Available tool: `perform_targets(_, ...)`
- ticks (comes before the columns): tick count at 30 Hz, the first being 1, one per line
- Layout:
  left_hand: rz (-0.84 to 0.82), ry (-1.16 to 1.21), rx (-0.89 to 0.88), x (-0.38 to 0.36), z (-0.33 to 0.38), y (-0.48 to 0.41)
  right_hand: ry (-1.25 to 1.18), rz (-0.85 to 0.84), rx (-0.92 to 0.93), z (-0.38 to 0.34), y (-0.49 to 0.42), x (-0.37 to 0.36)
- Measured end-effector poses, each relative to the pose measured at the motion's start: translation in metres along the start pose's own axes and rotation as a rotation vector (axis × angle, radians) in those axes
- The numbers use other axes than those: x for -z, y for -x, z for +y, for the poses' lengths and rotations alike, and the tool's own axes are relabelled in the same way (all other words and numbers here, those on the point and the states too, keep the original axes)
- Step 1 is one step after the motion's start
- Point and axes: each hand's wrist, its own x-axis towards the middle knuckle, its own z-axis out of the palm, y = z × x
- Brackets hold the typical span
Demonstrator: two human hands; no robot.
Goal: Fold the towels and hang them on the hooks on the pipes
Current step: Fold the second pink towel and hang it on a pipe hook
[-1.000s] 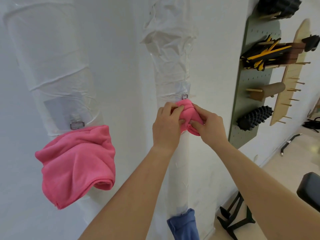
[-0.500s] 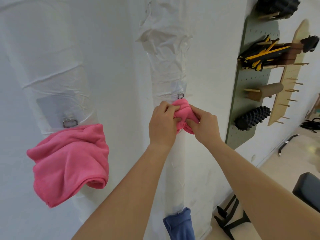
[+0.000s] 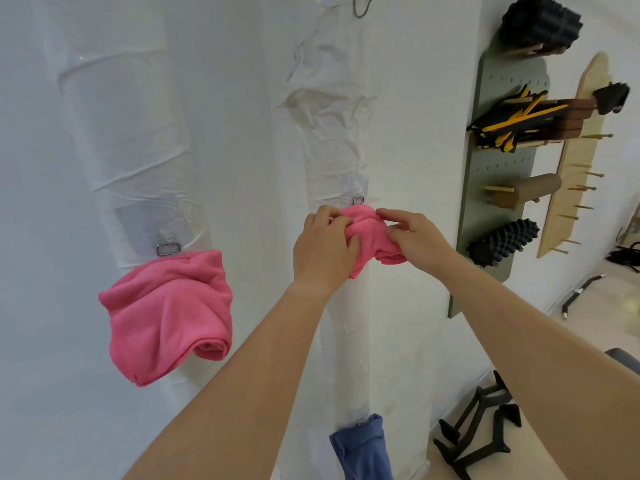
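Both hands are up at the middle pipe [image 3: 341, 143]: the left hand [image 3: 323, 249] has its fingers curled tight into a bunched pink towel [image 3: 365, 230], and the right hand [image 3: 415, 237] pinches the same bundle from the other side, thumb and fingers closed on the cloth. That towel is pressed against the pipe just under a small metal hook [image 3: 358, 200], touching or nearly touching it; whether it has caught I cannot tell. On the wider pipe [image 3: 121, 133] to the left, a second pink towel [image 3: 169, 313] hangs in loose folds below its own hook [image 3: 168, 248]. Low on the middle pipe a blue towel [image 3: 362, 448] hangs. Off to the right, a green pegboard [image 3: 498, 188] on the wall carries a black spiked roller [image 3: 502, 242] and a brown roller [image 3: 530, 192].
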Motion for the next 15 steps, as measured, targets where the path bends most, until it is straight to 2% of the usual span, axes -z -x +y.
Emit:
perform_targets(4, -0.003, 0.039, 0.015, -0.005, -0.001, -0.003, 0.074, 0.060, 0.062, 0.006, -0.002, -0.012)
perform_targets(10, 0.010, 0.087, 0.026, -0.014, -0.005, -0.008, 0.047, 0.184, 0.115, 0.016, 0.001, -0.025)
perform_targets(15, -0.059, 0.067, 0.042, -0.008, -0.001, -0.010, 0.102, 0.124, 0.082, 0.010, -0.001, -0.020)
